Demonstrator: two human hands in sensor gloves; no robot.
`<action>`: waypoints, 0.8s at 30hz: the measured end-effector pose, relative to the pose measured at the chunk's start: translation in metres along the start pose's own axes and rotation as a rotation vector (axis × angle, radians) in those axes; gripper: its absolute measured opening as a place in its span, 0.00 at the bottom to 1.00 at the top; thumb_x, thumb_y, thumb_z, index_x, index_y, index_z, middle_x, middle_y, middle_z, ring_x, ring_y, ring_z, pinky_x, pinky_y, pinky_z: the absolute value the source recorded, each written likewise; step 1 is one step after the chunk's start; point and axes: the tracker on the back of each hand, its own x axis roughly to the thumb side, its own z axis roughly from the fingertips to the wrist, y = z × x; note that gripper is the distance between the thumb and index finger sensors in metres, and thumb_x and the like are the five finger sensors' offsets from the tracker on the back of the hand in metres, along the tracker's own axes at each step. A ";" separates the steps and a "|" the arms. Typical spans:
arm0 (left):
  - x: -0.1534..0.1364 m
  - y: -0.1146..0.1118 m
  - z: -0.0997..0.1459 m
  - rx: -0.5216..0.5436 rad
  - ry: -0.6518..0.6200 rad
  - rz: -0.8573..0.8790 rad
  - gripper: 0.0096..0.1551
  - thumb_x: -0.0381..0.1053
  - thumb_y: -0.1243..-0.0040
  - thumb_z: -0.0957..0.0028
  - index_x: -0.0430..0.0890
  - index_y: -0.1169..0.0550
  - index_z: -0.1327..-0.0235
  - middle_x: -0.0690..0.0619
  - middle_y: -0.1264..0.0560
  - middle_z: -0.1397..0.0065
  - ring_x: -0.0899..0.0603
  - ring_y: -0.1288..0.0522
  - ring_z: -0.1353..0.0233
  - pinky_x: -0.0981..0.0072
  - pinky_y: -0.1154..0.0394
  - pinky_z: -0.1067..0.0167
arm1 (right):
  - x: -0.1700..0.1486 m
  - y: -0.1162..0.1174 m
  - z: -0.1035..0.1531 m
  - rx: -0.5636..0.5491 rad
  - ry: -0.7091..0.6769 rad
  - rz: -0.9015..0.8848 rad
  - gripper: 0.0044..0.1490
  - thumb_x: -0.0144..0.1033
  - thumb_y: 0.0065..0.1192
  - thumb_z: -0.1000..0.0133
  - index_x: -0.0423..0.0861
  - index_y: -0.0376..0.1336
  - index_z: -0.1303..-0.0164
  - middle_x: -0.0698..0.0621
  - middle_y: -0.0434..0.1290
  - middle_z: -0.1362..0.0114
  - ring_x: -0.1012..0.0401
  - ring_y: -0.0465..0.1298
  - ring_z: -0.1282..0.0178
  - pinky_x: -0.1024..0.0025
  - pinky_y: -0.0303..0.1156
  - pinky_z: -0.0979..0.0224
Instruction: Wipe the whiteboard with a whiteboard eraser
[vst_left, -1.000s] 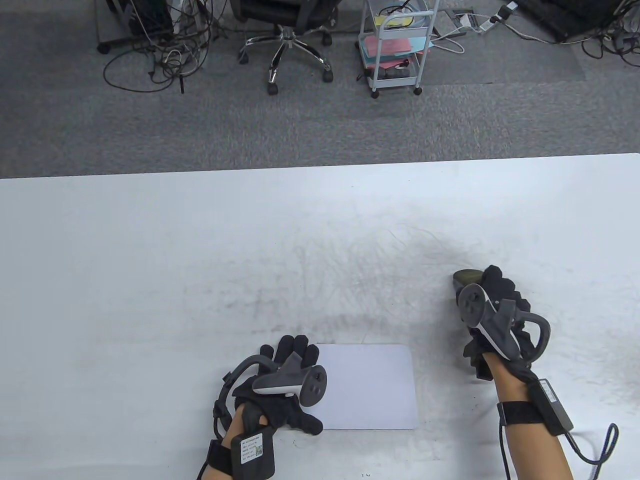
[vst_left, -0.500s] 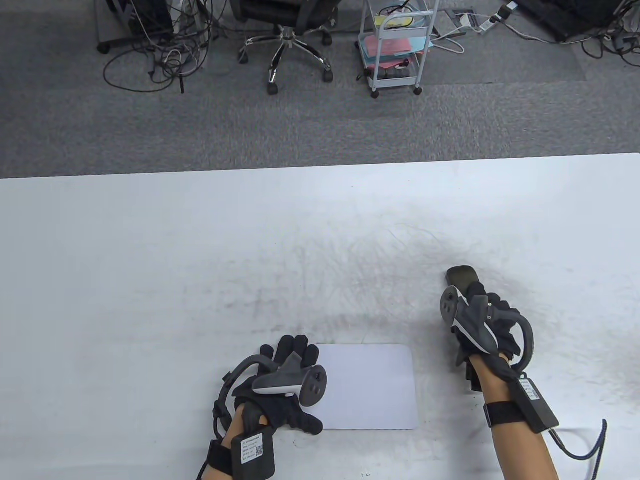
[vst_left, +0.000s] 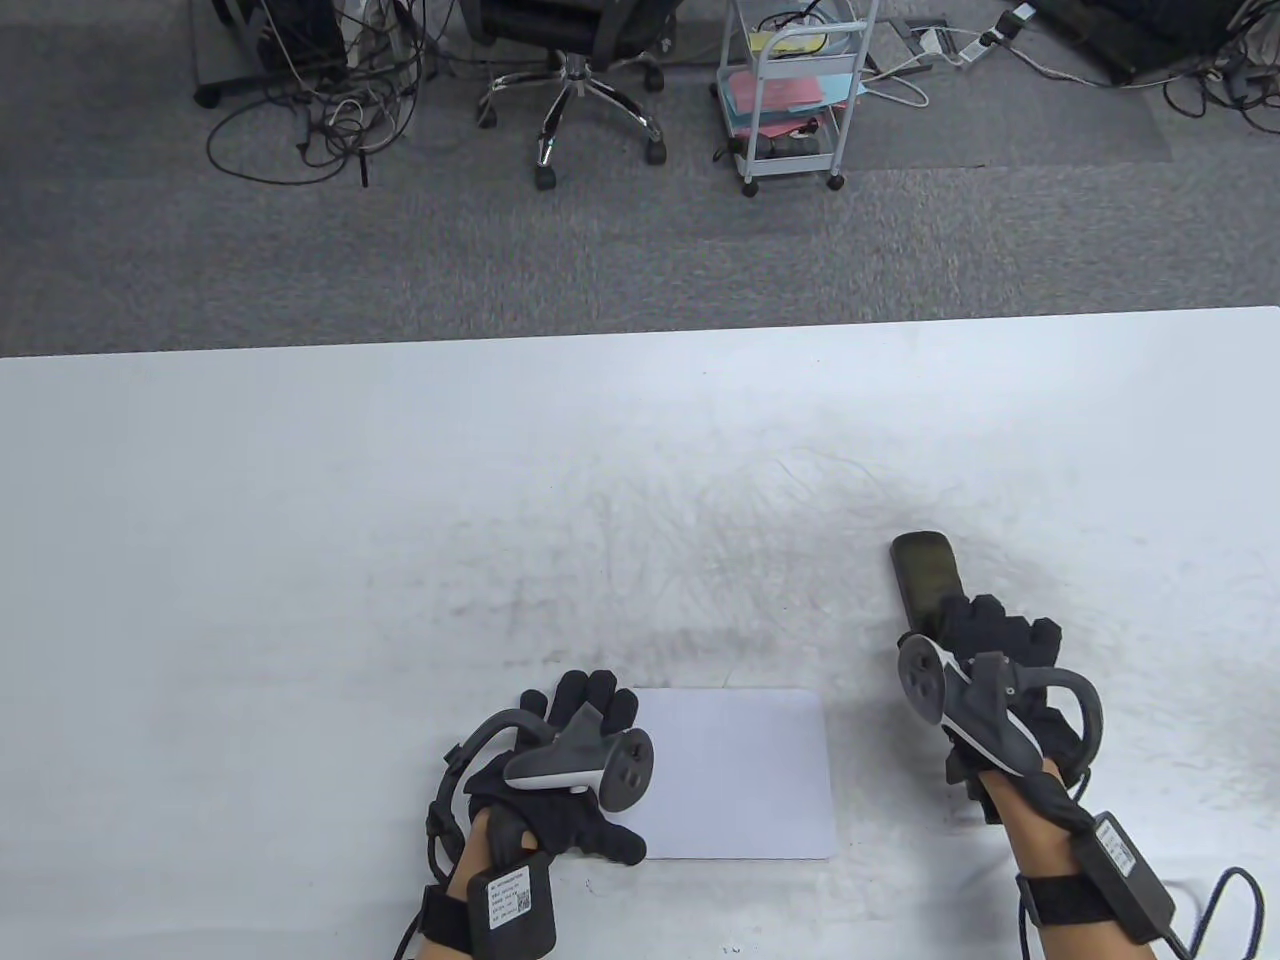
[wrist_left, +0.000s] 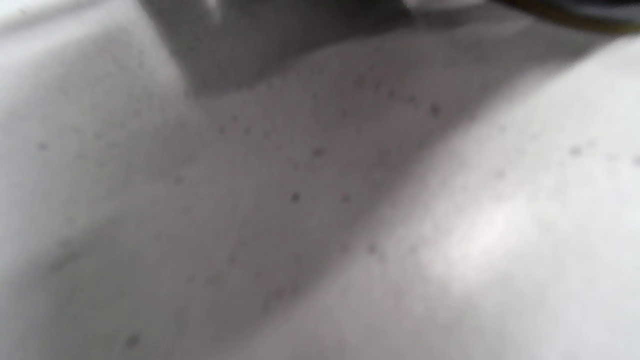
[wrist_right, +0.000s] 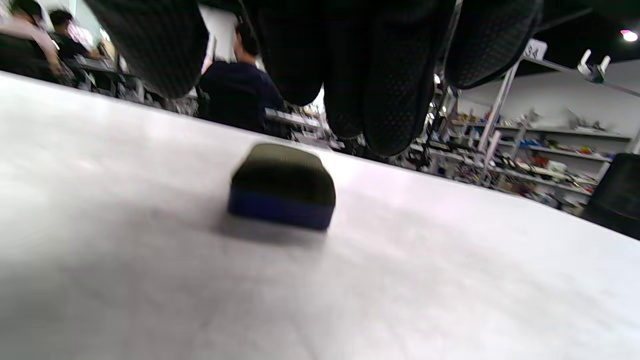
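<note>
felt-topped and blue-based, the whiteboard eraser (vst_left: 925, 580) looks light and soft, lying on the worktop (vst_left: 300, 520) beyond the right hand (vst_left: 1000, 690), untouched; best gripped across its long sides. right hand's fingers hang loosely spread above it. left hand (vst_left: 560, 780) rests flat on the whiteboard (vst_left: 740, 780)'s left edge. left wrist view is blurred, showing nothing clear.

The eraser (vst_left: 925, 580) is a dark block with a blue band along its bottom, lying flat on the smudged table. The whiteboard (vst_left: 740, 775), small, white and round-cornered, lies flat, well apart to its left.
</note>
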 end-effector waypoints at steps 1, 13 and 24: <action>-0.002 0.004 0.002 0.019 0.026 0.022 0.76 0.82 0.55 0.64 0.39 0.69 0.21 0.34 0.72 0.17 0.25 0.69 0.20 0.28 0.57 0.25 | -0.003 -0.005 0.006 0.009 -0.025 -0.049 0.40 0.62 0.54 0.32 0.43 0.61 0.22 0.40 0.74 0.21 0.45 0.80 0.28 0.33 0.68 0.23; -0.040 0.045 0.069 0.550 0.427 0.164 0.70 0.79 0.58 0.55 0.41 0.70 0.20 0.33 0.76 0.19 0.24 0.72 0.21 0.26 0.60 0.27 | -0.032 -0.022 0.048 -0.168 0.053 -0.301 0.42 0.60 0.50 0.30 0.46 0.52 0.12 0.35 0.57 0.09 0.35 0.62 0.14 0.31 0.60 0.18; -0.050 0.035 0.085 0.623 0.489 0.088 0.69 0.80 0.60 0.55 0.42 0.71 0.20 0.33 0.76 0.19 0.24 0.72 0.21 0.25 0.61 0.27 | -0.032 -0.004 0.046 -0.147 0.094 -0.140 0.50 0.64 0.38 0.29 0.48 0.29 0.10 0.28 0.33 0.07 0.26 0.40 0.13 0.21 0.47 0.22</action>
